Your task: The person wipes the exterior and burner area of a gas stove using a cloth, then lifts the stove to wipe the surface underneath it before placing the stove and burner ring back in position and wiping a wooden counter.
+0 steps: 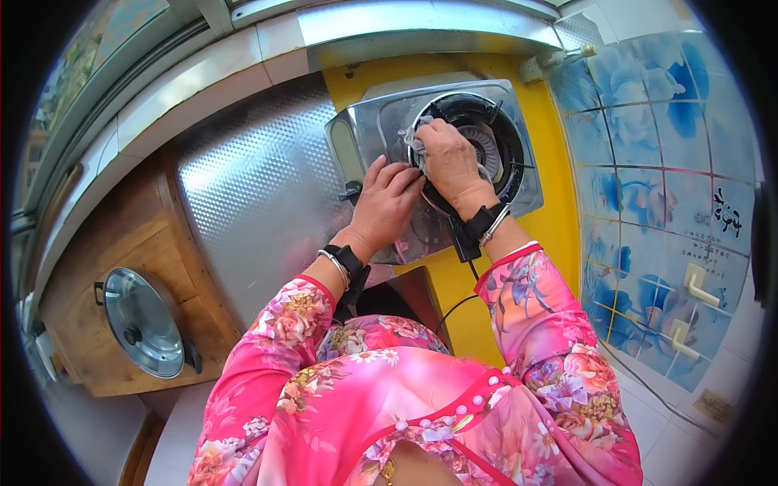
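Observation:
A single-burner gas stove with a shiny metal top stands on a yellow surface. My right hand presses a crumpled light cloth against the left side of the stove's black burner ring. Part of the cloth shows beyond that hand, near the burner head. My left hand rests on the ring's lower left edge, its fingertips close to my right hand and its other fingers spread. Below its fingers, at the stove's left side, is a black control knob. The fingertips of my right hand are partly hidden in the cloth.
Left of the stove lies a patterned metal sheet. Farther left, a lidded glass-top pan sits on a wooden board. A bottle stands behind the stove's right corner. Blue floral tiles cover the right wall. A black cable runs below the stove.

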Available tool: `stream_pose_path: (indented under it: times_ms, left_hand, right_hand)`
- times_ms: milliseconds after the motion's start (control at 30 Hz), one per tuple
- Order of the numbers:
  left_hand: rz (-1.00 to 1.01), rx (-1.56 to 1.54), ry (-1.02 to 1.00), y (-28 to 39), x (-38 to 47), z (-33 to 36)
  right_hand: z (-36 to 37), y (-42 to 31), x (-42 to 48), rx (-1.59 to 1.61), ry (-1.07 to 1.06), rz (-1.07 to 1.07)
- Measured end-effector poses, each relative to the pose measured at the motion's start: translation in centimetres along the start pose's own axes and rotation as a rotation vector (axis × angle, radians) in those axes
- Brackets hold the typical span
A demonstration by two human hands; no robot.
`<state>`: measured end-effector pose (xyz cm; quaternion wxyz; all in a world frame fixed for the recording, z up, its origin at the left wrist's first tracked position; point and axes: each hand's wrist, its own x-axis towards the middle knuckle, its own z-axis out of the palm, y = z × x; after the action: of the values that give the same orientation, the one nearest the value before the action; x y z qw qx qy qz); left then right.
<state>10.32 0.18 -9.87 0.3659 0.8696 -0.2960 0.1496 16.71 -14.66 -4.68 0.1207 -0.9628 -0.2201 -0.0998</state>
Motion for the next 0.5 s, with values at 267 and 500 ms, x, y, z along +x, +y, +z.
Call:
stream_pose_path:
  times_ms: [267, 500]
  left_hand:
    - [0.029, 0.034, 0.025, 0.1, 0.3, 0.3]
    - [0.004, 0.002, 0.001, 0.0, -0.4, 0.0]
  right_hand:
    - [-0.1, 2.1, 3.1, -0.188, -0.021, -0.091]
    - [-1.4, 0.2, 0.4, -0.002, -0.118, -0.128]
